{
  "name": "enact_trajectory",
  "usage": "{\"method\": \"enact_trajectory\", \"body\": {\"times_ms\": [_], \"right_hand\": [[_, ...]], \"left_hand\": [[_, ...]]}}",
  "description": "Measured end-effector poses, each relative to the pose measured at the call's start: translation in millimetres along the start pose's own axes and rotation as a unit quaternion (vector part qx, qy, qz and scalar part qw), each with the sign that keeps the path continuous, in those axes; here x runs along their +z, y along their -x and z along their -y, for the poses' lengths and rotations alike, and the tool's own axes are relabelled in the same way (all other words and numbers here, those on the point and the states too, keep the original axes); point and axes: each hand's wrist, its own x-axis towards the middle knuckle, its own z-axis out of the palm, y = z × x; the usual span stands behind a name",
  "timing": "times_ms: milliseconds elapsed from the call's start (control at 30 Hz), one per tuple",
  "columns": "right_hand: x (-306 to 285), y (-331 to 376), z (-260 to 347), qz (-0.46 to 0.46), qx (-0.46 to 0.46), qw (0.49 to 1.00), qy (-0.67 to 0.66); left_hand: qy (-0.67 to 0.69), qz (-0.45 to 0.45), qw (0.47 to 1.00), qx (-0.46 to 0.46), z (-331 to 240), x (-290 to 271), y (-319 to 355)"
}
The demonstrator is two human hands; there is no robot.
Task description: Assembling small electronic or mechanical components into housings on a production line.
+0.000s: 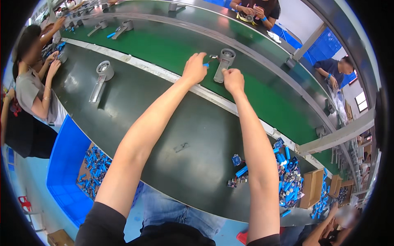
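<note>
While a pile of small blue parts (pixel 287 172) lay at the near right edge of the dark surface (pixel 172 123), both hands reached far. The left hand (pixel 194 69) pinched a tiny blue piece (pixel 206 64). The right hand (pixel 233 80) gripped the grey tool's (pixel 224 64) long handle on the green belt (pixel 180 49). It looked hard, stiff and light.

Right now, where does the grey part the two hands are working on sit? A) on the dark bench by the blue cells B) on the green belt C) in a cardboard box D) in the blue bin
B: the grey part lies on the green belt, just past the pale edge strip, with the left hand and right hand at it.
</note>
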Motion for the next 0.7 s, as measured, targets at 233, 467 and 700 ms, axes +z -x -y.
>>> {"method": "enact_trajectory", "body": {"times_ms": [233,467,700], "right_hand": [[-99,52,8,0.091,-0.023,0.993,0.071],[-312,184,1,0.391,-0.028,0.895,0.211],[-464,162,-233,-0.038,0.226,0.935,0.269]], "left_hand": [[-0.071,-0.015,0.993,0.091,-29,-7,12],[0.045,0.051,0.989,0.131,-124,-53,45],[0.150,0.178,0.960,0.157,-211,-28,101]]}}
